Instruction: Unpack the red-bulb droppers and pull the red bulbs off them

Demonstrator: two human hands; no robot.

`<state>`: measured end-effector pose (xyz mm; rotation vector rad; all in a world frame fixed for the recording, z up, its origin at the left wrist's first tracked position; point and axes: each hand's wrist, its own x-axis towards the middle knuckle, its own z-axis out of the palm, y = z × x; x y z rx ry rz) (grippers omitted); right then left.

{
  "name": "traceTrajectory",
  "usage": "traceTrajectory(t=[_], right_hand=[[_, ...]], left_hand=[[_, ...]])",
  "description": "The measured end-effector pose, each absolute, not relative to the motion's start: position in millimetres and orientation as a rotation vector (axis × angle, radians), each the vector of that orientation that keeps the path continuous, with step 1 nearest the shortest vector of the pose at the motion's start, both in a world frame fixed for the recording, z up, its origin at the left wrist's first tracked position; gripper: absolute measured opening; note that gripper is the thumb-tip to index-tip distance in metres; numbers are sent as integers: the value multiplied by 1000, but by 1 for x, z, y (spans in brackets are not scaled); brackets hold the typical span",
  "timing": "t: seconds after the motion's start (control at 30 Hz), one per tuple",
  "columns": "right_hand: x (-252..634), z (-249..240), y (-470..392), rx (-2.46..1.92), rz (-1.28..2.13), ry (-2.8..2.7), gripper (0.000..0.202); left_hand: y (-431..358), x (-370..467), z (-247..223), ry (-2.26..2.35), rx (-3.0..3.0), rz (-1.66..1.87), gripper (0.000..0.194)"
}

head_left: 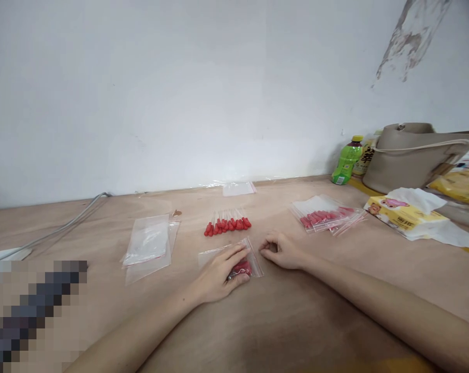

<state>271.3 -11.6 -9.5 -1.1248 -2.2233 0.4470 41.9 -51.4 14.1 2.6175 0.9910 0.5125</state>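
Note:
My left hand (pixel 221 277) rests on a clear zip bag (pixel 254 257) at the middle front, its fingers curved around red-tipped items (pixel 242 268) inside the bag. Just right of that bag, my right hand (pixel 277 249) lies on the table with its fingers curled together; whatever they may hold is hidden. Behind the hands is a row of several red-tipped clear sticks (pixel 227 225). A stack of flat clear bags (pixel 148 242) lies to the left. To the right are filled bags (pixel 322 215) with red-tipped items in them.
Another flat bag (pixel 238 189) lies by the wall. At the right stand a green bottle (pixel 347 161), a beige handbag (pixel 405 160) and a yellow tissue box (pixel 405 215). A grey cable (pixel 69 224) crosses the wooden table (pixel 195 342) at the left.

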Motion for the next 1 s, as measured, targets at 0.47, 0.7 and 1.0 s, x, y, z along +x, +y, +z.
traceTrajectory(t=[0.47, 0.7, 1.0], right_hand=[[252, -5, -21, -819, 265, -2321, 4], [250, -11, -21, -710, 147, -2304, 10], [250, -16, -18, -655, 14, -2295, 11]], left_hand=[[-22, 44, 14, 975, 2615, 740, 27], [-18, 46, 4, 944, 2650, 849, 23], [-20, 47, 3, 923, 2674, 839, 19]])
